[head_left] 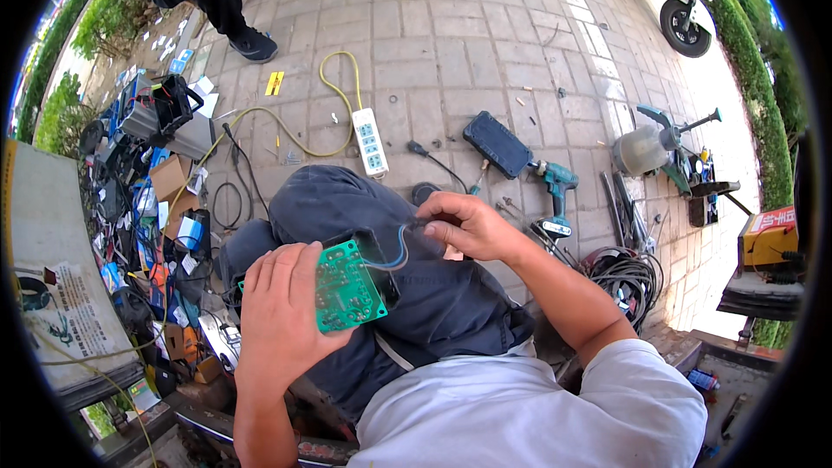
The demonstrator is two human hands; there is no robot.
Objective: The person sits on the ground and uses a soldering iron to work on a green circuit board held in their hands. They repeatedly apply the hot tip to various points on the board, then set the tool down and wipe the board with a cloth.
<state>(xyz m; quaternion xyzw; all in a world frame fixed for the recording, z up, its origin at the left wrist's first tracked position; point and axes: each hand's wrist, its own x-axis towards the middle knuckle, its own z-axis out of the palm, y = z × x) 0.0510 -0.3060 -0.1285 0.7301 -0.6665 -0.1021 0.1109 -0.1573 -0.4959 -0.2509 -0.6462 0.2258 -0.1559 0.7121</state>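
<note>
My left hand [289, 312] is closed around a green circuit board [348, 286], tilted above my lap, with its soldered side showing. A black casing [381, 277] sits behind the board's right edge. Blue and brownish wires [400, 251] run from the board toward my right hand [464, 224]. The fingers of that hand are pinched together on a small dark piece at the wires' end, whose kind I cannot make out. Both hands are over my dark trousers [334, 199].
Ahead on the paving lie a white power strip [370, 143] with a yellow cord, a black case [497, 144] and a teal cordless drill [557, 186]. A pump sprayer [643, 149] and coiled cables [620, 282] are at right. Piled clutter [178, 208] lines the left. Another person's shoe [253, 45] shows far left.
</note>
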